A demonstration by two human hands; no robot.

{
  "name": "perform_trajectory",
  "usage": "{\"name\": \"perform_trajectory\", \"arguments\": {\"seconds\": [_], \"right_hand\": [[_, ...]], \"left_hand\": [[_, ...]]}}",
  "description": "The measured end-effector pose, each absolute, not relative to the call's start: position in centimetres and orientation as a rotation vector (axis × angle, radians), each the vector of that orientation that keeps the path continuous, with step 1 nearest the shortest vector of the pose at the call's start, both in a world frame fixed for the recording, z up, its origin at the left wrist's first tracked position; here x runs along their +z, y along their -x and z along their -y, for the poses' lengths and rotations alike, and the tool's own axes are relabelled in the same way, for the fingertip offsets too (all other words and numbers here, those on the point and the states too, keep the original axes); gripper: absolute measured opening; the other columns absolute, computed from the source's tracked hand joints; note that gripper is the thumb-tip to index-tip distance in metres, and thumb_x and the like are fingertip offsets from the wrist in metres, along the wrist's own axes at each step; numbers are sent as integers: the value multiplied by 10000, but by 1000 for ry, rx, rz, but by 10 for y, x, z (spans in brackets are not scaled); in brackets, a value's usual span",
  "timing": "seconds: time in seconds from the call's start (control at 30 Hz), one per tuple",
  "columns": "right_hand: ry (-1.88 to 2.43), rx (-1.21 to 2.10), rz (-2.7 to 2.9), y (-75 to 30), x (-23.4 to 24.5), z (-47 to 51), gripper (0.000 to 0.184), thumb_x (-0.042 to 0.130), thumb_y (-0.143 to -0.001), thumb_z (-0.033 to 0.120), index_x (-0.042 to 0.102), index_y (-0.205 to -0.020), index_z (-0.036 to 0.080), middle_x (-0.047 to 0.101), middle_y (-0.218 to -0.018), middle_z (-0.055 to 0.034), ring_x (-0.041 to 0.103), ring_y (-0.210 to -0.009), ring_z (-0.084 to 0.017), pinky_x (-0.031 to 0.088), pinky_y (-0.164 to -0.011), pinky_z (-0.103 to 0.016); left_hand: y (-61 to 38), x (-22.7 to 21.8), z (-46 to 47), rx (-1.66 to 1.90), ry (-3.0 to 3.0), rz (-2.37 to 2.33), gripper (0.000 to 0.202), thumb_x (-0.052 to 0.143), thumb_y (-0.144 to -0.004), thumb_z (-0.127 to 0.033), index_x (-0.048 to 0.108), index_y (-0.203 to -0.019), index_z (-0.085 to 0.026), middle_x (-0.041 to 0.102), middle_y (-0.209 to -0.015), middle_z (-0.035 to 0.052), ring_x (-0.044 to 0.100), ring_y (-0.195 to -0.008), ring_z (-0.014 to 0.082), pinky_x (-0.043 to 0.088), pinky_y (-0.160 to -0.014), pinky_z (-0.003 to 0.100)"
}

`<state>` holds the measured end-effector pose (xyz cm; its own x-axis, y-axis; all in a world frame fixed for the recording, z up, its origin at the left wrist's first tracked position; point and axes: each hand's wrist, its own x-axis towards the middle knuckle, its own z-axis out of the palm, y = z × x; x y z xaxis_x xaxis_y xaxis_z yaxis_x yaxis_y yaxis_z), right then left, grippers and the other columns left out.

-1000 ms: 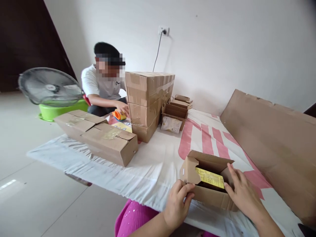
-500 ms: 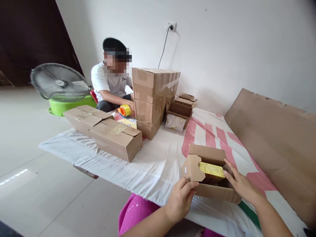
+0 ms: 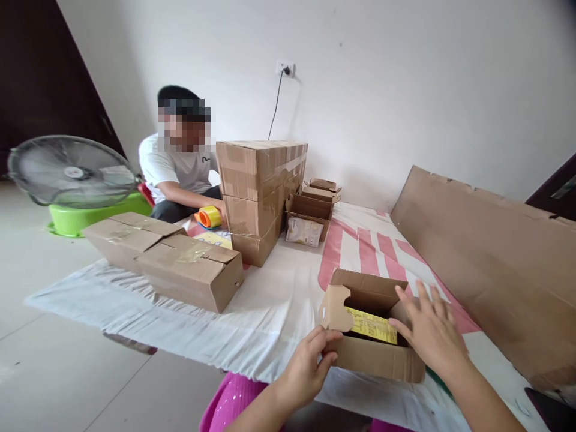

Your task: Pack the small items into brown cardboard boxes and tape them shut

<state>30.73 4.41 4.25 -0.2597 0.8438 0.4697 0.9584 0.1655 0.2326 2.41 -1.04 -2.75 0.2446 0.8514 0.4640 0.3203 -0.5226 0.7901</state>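
A small open cardboard box (image 3: 373, 360) sits on the white and pink sheet (image 3: 279, 300) right in front of me. A yellow printed packet (image 3: 371, 324) lies inside it. My left hand (image 3: 308, 367) grips the box's near left corner, under its raised side flap (image 3: 335, 307). My right hand (image 3: 429, 332) hovers over the box's right end with fingers stretched and spread, holding nothing.
Across the sheet a seated person (image 3: 177, 162) holds an orange and yellow tape roll (image 3: 207, 216). Stacked taped cartons (image 3: 258, 192), two long cartons (image 3: 180, 264) and small open boxes (image 3: 312, 207) stand nearby. A large cardboard sheet (image 3: 490, 258) leans at right. A fan (image 3: 72, 171) is on the left.
My right hand has lifted off the packet and spread open above the box's right end. The packet has settled flatter inside. My left hand keeps its hold on the corner.
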Motion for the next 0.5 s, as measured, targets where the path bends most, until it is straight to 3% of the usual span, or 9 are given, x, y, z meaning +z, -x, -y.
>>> {"name": "perform_trajectory", "arguments": {"seconds": [0.1, 0.2, 0.37, 0.43, 0.5], "right_hand": [[1543, -410, 2474, -298, 41, -54, 660, 417, -900, 593, 313, -1477, 290, 281, -1563, -82, 206, -1441, -315, 299, -1100, -550], [1551, -110, 2539, -294, 36, -64, 708, 401, -917, 571, 201, -1515, 250, 363, -1519, -121, 315, -1402, -282, 331, -1095, -516], [1605, -18, 2517, -296, 31, -69, 729, 455, -859, 645, 319, -1474, 279, 475, -1429, -116, 447, -1300, -297, 394, -1042, -498], [1600, -46, 2513, -296, 30, -69, 714, 452, -864, 637, 319, -1473, 287, 485, -1419, -108, 454, -1291, -295, 401, -1037, -491], [1593, -79, 2515, -297, 28, -70, 711, 454, -872, 617, 294, -1483, 291, 487, -1414, -107, 457, -1287, -295, 401, -1035, -488]], "left_hand": [[-22, -24, 11, 1208, -1978, -1043, 320, 500, -863, -116, 580, -1149, -233, 614, -909, 47, 582, -788, 156, 514, -725, 288], [-24, -30, 11, 1270, -1936, -1047, 291, 525, -860, -153, 568, -1138, -224, 610, -857, 27, 582, -744, 143, 507, -704, 280], [-23, -47, -4, 1529, -1595, -1367, 85, 507, -879, -254, 558, -870, -186, 589, -726, 0, 583, -680, 140, 505, -652, 275], [-21, -52, -15, 1482, -1559, -1472, 76, 506, -854, -208, 576, -845, -181, 628, -816, 29, 613, -717, 148, 522, -660, 287], [-21, -55, -25, 1387, -1607, -1480, 182, 521, -794, -124, 605, -945, -179, 656, -947, 58, 647, -803, 164, 545, -687, 296]]}}
